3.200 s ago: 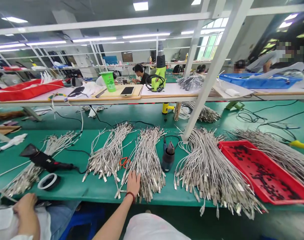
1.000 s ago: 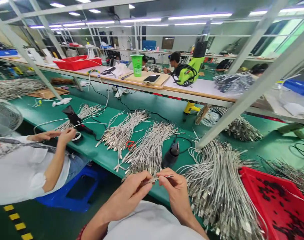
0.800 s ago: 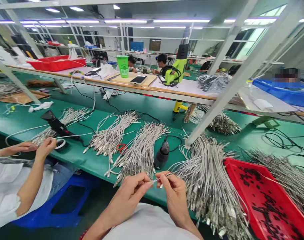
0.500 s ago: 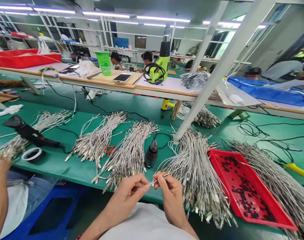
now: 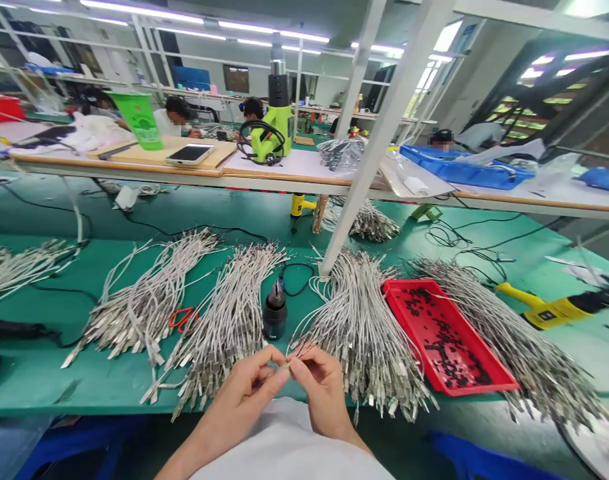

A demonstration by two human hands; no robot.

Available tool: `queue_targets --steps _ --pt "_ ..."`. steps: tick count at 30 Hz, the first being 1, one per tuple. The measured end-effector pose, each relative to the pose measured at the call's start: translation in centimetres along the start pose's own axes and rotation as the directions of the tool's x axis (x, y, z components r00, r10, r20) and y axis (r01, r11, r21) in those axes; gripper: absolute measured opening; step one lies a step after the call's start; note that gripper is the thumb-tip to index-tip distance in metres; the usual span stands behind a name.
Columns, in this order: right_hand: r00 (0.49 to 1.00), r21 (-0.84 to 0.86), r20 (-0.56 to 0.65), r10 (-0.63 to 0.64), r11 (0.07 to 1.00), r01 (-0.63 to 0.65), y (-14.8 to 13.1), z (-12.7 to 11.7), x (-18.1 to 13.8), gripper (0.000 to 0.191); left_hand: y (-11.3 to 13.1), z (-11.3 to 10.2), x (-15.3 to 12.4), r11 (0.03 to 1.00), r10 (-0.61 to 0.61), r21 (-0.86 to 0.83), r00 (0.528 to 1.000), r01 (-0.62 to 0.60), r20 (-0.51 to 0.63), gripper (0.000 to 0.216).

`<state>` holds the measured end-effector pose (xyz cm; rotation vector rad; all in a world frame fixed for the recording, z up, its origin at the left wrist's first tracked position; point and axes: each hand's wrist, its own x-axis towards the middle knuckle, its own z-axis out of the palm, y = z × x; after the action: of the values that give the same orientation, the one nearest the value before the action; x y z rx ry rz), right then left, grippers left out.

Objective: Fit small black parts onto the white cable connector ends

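Close in front of my body, my left hand [image 5: 251, 387] and my right hand [image 5: 321, 387] meet fingertip to fingertip. Both pinch a thin cable [image 5: 298, 355], whose pale and dark wire end shows between the fingers; the rest of it is hidden. Just beyond my right hand spreads a thick bundle of grey-white cables [image 5: 364, 327] with metal plugs toward me. Another cable bundle [image 5: 229, 313] fans out past my left hand. Between these two bundles stands a black heat gun [image 5: 275, 317], nozzle upward.
A red tray [image 5: 449, 383] with small black pieces lies at right, beside more cables [image 5: 514, 333] and a yellow heat gun [image 5: 559, 312]. Orange-handled scissors [image 5: 183, 319] lie at left. A slanted white post [image 5: 367, 167] rises past the shelf [image 5: 304, 180]. Several people sit beyond.
My view has swung to the right, so the neighbour's arm at left is out of sight. My hands have drawn closer together, still pinching the cable.
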<state>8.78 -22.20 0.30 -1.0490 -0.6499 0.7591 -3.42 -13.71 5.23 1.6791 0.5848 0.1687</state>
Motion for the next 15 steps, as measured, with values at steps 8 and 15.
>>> queue_targets --steps 8,15 --pt "0.994 0.093 -0.101 0.037 0.995 -0.027 0.3 -2.0 1.1 0.026 0.1 0.7 2.5 0.990 -0.043 0.141 0.995 0.031 0.085 0.041" --pt "0.945 0.043 -0.273 0.181 0.983 -0.176 2.0 -4.8 2.7 0.029 -1.8 1.3 3.6 0.944 0.063 0.325 0.997 -0.049 -0.032 0.048"
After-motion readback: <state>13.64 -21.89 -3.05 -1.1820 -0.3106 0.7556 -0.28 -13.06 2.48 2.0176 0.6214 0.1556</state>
